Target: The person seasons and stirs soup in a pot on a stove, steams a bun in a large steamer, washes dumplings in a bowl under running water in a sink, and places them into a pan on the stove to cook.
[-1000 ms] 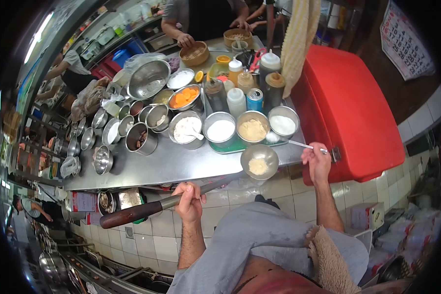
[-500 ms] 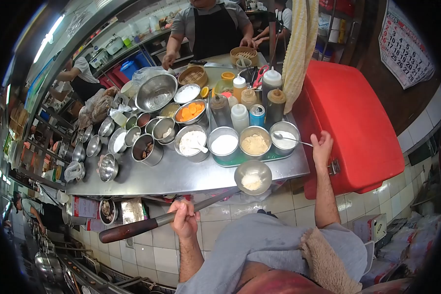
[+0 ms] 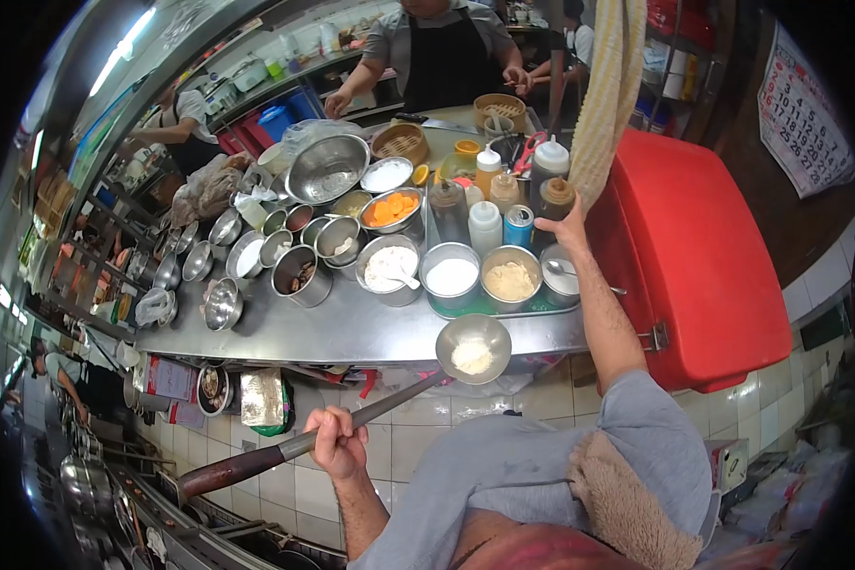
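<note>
My left hand (image 3: 338, 445) is closed around the shaft of a long-handled ladle (image 3: 380, 407). Its dark wooden grip points to the lower left. A mound of pale powder (image 3: 471, 357) lies in the ladle's bowl, which hangs at the table's front edge. My right hand (image 3: 568, 231) reaches over the tins to a squeeze bottle (image 3: 557, 197) of brown liquid, thumb on one side and fingers on the other; the hand hides its lower part. A blue can (image 3: 519, 226) stands left of my thumb. Below my forearm, a spoon (image 3: 579, 276) rests in a tin of white powder (image 3: 560, 290).
Tins of white powder (image 3: 450, 276) and tan powder (image 3: 511, 279) stand on a green tray (image 3: 456, 312). Several metal bowls, one with orange slices (image 3: 389, 209), fill the left. A red bin (image 3: 698, 266) stands at right. A co-worker (image 3: 451, 57) in a black apron faces me.
My right hand has let go of the spoon and moved up and left to the squeeze bottle. The spoon now leans in its tin. My left hand still holds the ladle.
</note>
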A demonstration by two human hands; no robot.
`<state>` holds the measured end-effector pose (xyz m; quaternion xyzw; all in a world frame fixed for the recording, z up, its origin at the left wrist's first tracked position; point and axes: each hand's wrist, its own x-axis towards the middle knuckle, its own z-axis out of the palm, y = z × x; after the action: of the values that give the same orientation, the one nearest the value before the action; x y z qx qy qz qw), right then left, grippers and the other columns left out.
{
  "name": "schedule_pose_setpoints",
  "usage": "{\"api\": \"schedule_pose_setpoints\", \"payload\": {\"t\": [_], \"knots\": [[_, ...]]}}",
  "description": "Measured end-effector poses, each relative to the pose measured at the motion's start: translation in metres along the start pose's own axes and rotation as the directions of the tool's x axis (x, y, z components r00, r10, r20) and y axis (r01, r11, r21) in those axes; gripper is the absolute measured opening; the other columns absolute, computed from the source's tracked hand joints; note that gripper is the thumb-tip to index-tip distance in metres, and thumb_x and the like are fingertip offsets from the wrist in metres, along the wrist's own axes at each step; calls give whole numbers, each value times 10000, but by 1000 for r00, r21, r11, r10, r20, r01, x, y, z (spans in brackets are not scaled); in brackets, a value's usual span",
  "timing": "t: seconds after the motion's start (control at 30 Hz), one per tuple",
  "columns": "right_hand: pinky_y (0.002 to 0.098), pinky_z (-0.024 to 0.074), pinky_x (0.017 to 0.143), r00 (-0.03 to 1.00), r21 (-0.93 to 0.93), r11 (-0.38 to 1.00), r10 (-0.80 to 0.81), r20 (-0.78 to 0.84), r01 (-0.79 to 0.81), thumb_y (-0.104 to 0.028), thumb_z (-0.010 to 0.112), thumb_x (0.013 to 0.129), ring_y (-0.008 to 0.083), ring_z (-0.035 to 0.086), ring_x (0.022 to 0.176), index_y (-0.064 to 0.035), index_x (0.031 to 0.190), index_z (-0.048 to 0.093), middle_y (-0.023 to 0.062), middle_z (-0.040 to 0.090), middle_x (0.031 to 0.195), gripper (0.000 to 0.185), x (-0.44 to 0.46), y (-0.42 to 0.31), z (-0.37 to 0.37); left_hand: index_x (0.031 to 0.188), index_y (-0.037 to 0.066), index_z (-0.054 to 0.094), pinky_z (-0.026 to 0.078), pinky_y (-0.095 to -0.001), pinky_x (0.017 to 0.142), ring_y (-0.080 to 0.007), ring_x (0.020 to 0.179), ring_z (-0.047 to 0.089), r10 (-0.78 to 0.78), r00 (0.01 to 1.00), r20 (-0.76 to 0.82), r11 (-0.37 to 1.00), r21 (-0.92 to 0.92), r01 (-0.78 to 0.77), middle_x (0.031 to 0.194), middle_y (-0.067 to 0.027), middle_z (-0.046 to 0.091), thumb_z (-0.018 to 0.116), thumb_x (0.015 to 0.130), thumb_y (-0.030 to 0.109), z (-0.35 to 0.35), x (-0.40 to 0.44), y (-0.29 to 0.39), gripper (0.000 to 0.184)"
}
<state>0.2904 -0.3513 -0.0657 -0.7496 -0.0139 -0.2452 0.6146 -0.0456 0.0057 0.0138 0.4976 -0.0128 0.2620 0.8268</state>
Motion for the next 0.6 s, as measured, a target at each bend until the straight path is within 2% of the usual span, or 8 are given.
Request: {"api": "schedule_pose_setpoints", "payload": {"t": [0.07, 0.1, 0.13, 0.23, 0.33, 0.4, 0.53, 0.6], "knots": [[326, 346, 965, 999, 55, 998, 14, 33, -16, -40, 804, 463, 230, 452, 1093, -33, 1232, 315, 116, 478, 1158, 911, 0, 11, -1, 640, 72, 383, 379, -239, 342, -102, 411, 330, -4, 999, -38, 997, -73, 1, 551, -58, 398, 468, 864, 142, -4, -4, 7, 250], [324, 370, 940, 1000, 70, 998, -3, 31, 1, -29, 781, 485, 218, 482, 1058, -32, 1187, 352, 114, 497, 1138, 823, -1, 10, -2, 625, 81, 369, 374, -235, 333, -100, 412, 321, 4, 999, -54, 998, -66, -7, 542, -52, 385, 471, 865, 154, -3, -4, 9, 271], [324, 370, 940, 999, 72, 997, -2, 44, -1, -29, 781, 485, 218, 482, 1058, -32, 1187, 352, 114, 497, 1138, 823, -1, 10, -1, 625, 81, 369, 374, -235, 333, -100, 412, 321, 7, 998, -67, 998, -62, -11, 542, -52, 385, 471, 865, 154, -4, -5, 11, 271], [321, 410, 887, 995, -22, 995, -102, 13, 102, -36, 734, 538, 197, 521, 997, -31, 1154, 388, 110, 524, 1084, 707, 1, 9, -2, 615, 91, 355, 353, -225, 315, -95, 417, 305, 23, 998, -65, 997, -68, -28, 536, -45, 373, 477, 864, 177, -6, -3, 15, 290], [317, 405, 894, 980, -24, 980, -199, 29, 200, -47, 737, 543, 198, 514, 1003, -33, 1170, 379, 104, 518, 1080, 722, -1, -4, -2, 614, 92, 355, 350, -224, 314, -91, 419, 299, 31, 998, -57, 995, -89, -36, 534, -45, 370, 478, 864, 180, -3, 2, 19, 292], [315, 400, 899, 978, -15, 978, -207, 40, 207, -45, 732, 553, 197, 507, 1013, -33, 1177, 374, 102, 513, 1079, 720, -2, -18, -1, 616, 92, 355, 354, -225, 320, -87, 419, 294, 28, 998, -58, 996, -85, -33, 537, -42, 370, 480, 866, 188, -1, 6, 22, 296], [318, 400, 893, 954, -101, 949, -295, 56, 300, -40, 734, 572, 208, 508, 1010, -46, 1188, 366, 113, 512, 1070, 718, -12, -66, -2, 624, 94, 359, 360, -221, 334, -80, 418, 288, 27, 999, -32, 995, -98, -30, 545, -35, 369, 477, 872, 192, 6, 17, 25, 292], [320, 404, 885, 902, -71, 908, -398, 171, 414, -38, 729, 590, 228, 515, 1004, -52, 1189, 368, 121, 513, 1065, 699, -14, -82, -5, 629, 95, 358, 357, -220, 333, -77, 417, 285, 46, 999, -10, 992, -114, -47, 546, -33, 366, 468, 879, 192, 9, 23, 27, 289]]}}
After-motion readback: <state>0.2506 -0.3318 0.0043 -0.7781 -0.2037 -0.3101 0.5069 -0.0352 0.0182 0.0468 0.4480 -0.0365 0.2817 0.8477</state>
